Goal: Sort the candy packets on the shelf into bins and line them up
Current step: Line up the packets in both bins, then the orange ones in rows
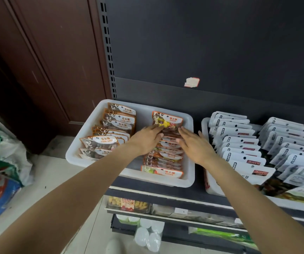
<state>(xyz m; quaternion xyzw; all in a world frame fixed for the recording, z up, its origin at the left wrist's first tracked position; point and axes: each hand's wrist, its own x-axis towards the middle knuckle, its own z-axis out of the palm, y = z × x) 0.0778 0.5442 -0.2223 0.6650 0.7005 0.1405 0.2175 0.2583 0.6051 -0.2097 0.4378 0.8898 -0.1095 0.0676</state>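
Sugar packets (167, 149) between flat hands

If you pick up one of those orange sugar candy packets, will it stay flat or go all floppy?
Probably a bit floppy: the SUGAR packets look like thin plastic pouches, leaning overlapped in the white bin. The glossy film may be slippery. Likely light, since the left hand and right hand straighten the row with flat fingers.
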